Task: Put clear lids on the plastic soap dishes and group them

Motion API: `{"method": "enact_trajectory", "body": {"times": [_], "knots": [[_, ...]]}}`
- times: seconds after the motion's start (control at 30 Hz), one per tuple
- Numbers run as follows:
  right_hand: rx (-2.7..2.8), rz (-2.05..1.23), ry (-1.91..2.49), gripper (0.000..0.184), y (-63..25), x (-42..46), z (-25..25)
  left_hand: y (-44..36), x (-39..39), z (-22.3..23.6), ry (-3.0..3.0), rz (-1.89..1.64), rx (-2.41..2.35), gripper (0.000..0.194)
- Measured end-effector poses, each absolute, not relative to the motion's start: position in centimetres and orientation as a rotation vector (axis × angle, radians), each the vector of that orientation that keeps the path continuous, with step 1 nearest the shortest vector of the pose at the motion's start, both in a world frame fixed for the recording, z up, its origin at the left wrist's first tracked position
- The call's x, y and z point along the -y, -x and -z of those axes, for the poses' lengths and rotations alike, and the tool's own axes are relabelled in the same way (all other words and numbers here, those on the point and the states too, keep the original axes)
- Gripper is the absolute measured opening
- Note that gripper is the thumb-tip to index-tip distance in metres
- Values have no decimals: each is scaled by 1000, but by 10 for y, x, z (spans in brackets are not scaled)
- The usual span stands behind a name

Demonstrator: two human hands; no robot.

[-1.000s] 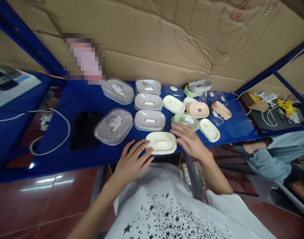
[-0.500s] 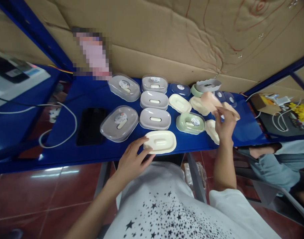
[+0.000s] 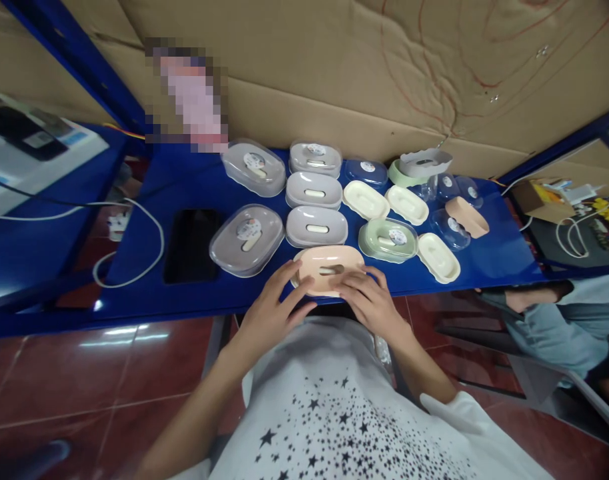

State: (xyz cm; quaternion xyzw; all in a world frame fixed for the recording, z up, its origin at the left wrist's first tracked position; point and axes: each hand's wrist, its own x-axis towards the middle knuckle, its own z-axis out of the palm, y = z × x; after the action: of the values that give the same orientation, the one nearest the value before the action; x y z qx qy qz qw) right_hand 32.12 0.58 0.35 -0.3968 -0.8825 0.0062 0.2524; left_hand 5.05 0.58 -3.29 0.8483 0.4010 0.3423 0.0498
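Observation:
A peach soap dish [image 3: 329, 263] lies at the near edge of the blue table [image 3: 184, 193], covering the cream dish that was there; a sliver of cream shows under it. My left hand [image 3: 269, 313] holds its left end with fingers curled on the rim. My right hand [image 3: 369, 300] grips its right end. Behind it stand two grey dishes [image 3: 316, 227] and a green lidded dish [image 3: 387, 239].
Clear-lidded grey boxes [image 3: 239, 239] sit to the left, cream dishes [image 3: 437, 257] and clear lids to the right. A black phone [image 3: 192, 243] and a white cable [image 3: 134, 263] lie at left. Another person's legs [image 3: 559, 313] are at the right. Cardboard backs the table.
My right hand reached to the right, picked up the peach dish and brought it down onto the cream dish at the near edge. My left hand stayed at that dish's left end.

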Motion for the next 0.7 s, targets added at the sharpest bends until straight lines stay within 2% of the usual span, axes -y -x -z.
{"method": "enact_trajectory", "body": {"times": [0.17,0.3,0.5,0.7], "knots": [[2338,20,1018,50,-319,-13,2,-53,-6,35,-2515,-1117,-1305,69],[2265,61,1063,41,-308,-12,6,-55,-5,38,-2443,-1107,-1377,75],[2334,42,1086,31,-295,-7,3,-54,-7,39,-2475,-1091,-1324,72],[2414,52,1095,35,-292,0,9,-54,-8,37,-2480,-1068,-1290,57]]}}
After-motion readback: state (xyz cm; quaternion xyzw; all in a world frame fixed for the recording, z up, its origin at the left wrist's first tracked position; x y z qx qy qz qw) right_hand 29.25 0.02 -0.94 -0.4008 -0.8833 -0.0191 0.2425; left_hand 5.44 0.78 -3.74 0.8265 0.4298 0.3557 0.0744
